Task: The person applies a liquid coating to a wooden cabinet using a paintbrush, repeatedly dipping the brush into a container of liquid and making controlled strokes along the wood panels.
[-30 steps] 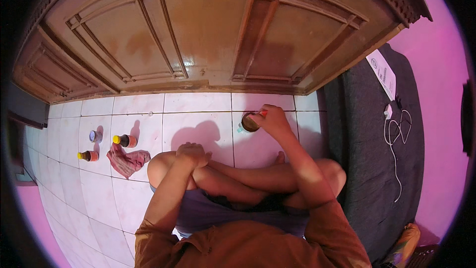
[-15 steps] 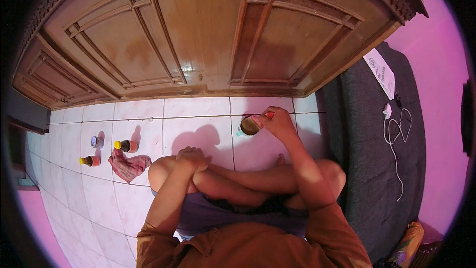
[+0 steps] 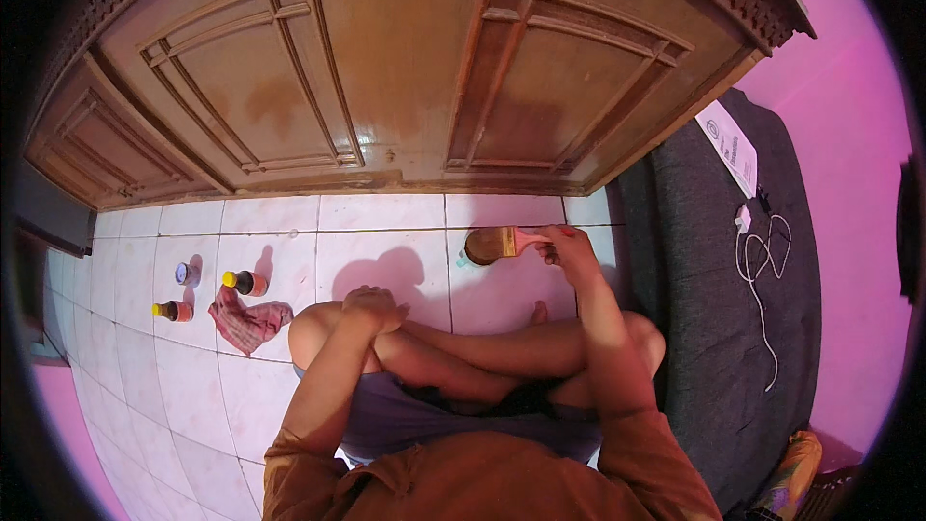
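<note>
In my right hand (image 3: 569, 253) is a flat paintbrush (image 3: 521, 241) with a reddish-pink handle, gripped between the fingers. Its metal band and bristles reach left over a cup of brown liquid (image 3: 477, 249), and the brush hides part of the rim. The cup stands on the floor tiles, with a pale turquoise bit showing at its lower left. My left hand (image 3: 374, 309) rests on my left knee, holding nothing, its fingers lying over the leg.
Ahead rises a brown wooden cabinet (image 3: 405, 87) with panelled doors. Left on the tiles are two dark yellow-capped bottles (image 3: 253, 284) (image 3: 178, 312), a small jar (image 3: 185, 274) and a checked red cloth (image 3: 249, 321). A dark grey mattress (image 3: 694, 328) holds a white cable (image 3: 762, 304) and a paper (image 3: 730, 150).
My right hand has shifted right and slightly down. The brush has swung from steeply tilted at the cup's right side to lying nearly level across it. My left hand stays put.
</note>
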`<state>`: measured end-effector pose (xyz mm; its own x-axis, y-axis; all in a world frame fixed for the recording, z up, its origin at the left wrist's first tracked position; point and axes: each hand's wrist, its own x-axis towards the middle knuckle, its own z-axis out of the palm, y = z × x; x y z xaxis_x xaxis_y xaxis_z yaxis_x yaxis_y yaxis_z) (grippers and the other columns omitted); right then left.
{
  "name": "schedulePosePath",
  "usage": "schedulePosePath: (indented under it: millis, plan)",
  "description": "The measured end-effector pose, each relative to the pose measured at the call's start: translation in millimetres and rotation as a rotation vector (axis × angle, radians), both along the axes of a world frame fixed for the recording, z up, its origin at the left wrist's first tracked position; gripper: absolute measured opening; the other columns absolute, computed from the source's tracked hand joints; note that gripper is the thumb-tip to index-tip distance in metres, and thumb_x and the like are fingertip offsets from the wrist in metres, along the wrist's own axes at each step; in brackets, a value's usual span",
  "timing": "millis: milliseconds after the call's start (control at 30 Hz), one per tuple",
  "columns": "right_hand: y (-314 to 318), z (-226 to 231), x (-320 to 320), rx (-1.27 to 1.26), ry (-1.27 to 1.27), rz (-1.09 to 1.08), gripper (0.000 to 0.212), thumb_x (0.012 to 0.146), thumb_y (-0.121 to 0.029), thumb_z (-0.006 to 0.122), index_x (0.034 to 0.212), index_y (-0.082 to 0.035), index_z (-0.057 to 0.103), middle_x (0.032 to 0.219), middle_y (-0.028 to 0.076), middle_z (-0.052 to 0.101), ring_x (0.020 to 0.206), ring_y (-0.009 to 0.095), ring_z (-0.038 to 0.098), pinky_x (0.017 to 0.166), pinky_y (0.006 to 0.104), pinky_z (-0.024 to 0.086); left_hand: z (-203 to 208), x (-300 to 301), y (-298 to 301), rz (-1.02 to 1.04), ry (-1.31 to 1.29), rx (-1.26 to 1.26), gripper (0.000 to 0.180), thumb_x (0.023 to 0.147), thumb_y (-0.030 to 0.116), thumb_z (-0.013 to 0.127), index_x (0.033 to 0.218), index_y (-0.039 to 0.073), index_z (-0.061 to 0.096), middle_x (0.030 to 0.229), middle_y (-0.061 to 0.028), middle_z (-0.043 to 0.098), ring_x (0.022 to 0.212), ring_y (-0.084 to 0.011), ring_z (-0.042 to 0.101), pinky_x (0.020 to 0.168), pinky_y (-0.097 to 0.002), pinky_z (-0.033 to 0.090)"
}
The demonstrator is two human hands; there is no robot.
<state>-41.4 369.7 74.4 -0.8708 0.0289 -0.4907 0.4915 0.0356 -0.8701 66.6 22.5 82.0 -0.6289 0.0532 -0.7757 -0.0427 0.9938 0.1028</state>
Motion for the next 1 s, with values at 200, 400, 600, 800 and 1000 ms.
schedulePosePath:
  millis: [200,400,600,800,1000]
  plan:
    - [19.4,-13.4,6.6,-0.279,-0.201,-0.057,0.024,0.100,-0.028,0.052,0.096,-0.006,0.061,0.077,0.004,0.063,0.060,0.011,0.057,0.054,0.0236,0.046,9.8,-1.2,1.1,0.002,-0.032,0.008,0.065,0.100,0.054,0.037,0.135,0.003,0.060,0.144,-0.0136,0.056,0.136,-0.0268,0.049,0.115,-0.0386,0.036]
    - [30.7,-30.8,19.3,-0.485,-0.300,-0.186,0.023,0.101,-0.027,0.047,0.094,-0.007,0.057,0.076,0.005,0.062,0.059,0.011,0.057,0.046,0.0209,0.045,7.0,2.9,2.2,-0.018,0.002,-0.001,0.063,0.101,0.052,0.036,0.133,0.005,0.062,0.142,-0.0121,0.058,0.134,-0.0277,0.052,0.113,-0.0402,0.039]
    - [27.6,-26.3,24.3,-0.573,-0.324,-0.217,0.018,0.097,-0.021,0.048,0.093,-0.006,0.058,0.076,0.006,0.062,0.059,0.012,0.057,0.046,0.0218,0.045,11.4,2.9,2.9,-0.030,-0.015,0.010,0.063,0.101,0.052,0.035,0.135,0.006,0.061,0.143,-0.0124,0.056,0.136,-0.0272,0.050,0.114,-0.0393,0.037]
    - [25.0,-16.6,33.8,-0.606,-0.325,-0.253,0.018,0.095,-0.020,0.051,0.092,-0.004,0.058,0.076,0.007,0.061,0.059,0.014,0.056,0.048,0.0229,0.044,0.6,4.2,-0.9,-0.015,-0.021,-0.004,0.063,0.101,0.052,0.034,0.137,0.007,0.059,0.146,-0.0099,0.054,0.138,-0.0269,0.048,0.115,-0.0391,0.036]
    - [24.7,9.1,41.8,-0.687,-0.226,-0.261,0.019,0.097,-0.022,0.049,0.100,-0.005,0.058,0.080,0.007,0.060,0.064,0.014,0.054,0.051,0.0232,0.043,9.0,3.7,3.5,-0.007,-0.030,-0.007,0.063,0.101,0.052,0.034,0.137,0.007,0.059,0.146,-0.0096,0.055,0.138,-0.0268,0.048,0.115,-0.0402,0.035]
